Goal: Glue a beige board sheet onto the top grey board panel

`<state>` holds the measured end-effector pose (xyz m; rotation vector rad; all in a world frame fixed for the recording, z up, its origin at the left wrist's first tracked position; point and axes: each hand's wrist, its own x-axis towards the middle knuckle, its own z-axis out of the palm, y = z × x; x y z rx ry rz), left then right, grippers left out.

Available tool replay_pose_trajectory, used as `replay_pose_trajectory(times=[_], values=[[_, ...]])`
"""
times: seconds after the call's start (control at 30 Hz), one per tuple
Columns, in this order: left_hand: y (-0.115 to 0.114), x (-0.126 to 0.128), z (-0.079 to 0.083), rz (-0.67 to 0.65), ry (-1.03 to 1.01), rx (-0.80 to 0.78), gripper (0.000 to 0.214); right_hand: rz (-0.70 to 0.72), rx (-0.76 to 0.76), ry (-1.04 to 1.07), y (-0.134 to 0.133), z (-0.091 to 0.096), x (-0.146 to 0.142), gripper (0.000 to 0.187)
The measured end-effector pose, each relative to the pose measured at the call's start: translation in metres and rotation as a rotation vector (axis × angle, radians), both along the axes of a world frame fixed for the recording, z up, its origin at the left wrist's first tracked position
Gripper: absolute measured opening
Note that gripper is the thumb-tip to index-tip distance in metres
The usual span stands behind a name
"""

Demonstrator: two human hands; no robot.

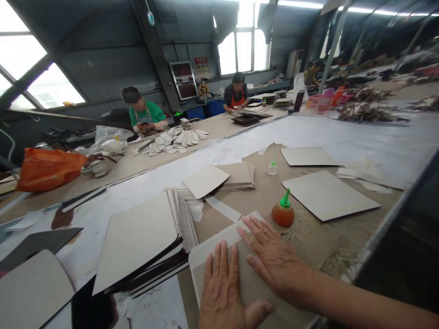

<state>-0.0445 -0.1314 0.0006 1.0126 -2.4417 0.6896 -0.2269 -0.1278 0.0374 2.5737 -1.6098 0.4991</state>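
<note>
Both my hands lie flat on a grey cardboard panel [250, 283] that rests on a white sheet [219, 242] at the table's near edge. My left hand [222, 288] presses down with fingers stretched and together. My right hand [270, 256] lies beside it, fingers spread, pointing up and left. An orange glue bottle with a green nozzle [283, 211] stands just beyond my right hand's fingertips.
A stack of grey and dark boards [140, 242] lies to the left, more boards [219, 180] and loose panels [327, 194] farther out, plus a small clear bottle [272, 167]. An orange bag [48, 168] sits far left. Two people work across the table.
</note>
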Motion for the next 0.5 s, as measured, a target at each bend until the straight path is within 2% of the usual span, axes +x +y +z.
replay_pose_trajectory(times=[0.1,0.2,0.27,0.37,0.5], values=[[0.002,0.000,-0.001,0.009,0.020,0.033,0.102,0.045,-0.073,0.004,0.004,-0.006,-0.004,0.057],[0.005,-0.001,0.000,0.017,0.004,0.098,0.100,0.077,-0.003,0.022,0.012,-0.023,-0.007,0.059],[0.006,-0.001,0.000,0.030,-0.015,0.150,0.099,0.061,0.054,0.022,0.013,-0.028,-0.007,0.058],[0.007,-0.001,0.000,0.041,-0.004,0.201,0.098,0.001,0.050,-0.054,0.004,-0.017,-0.007,0.053],[0.007,0.001,-0.003,0.065,0.009,0.259,0.094,-0.069,-0.065,-0.268,-0.018,0.016,-0.016,0.035]])
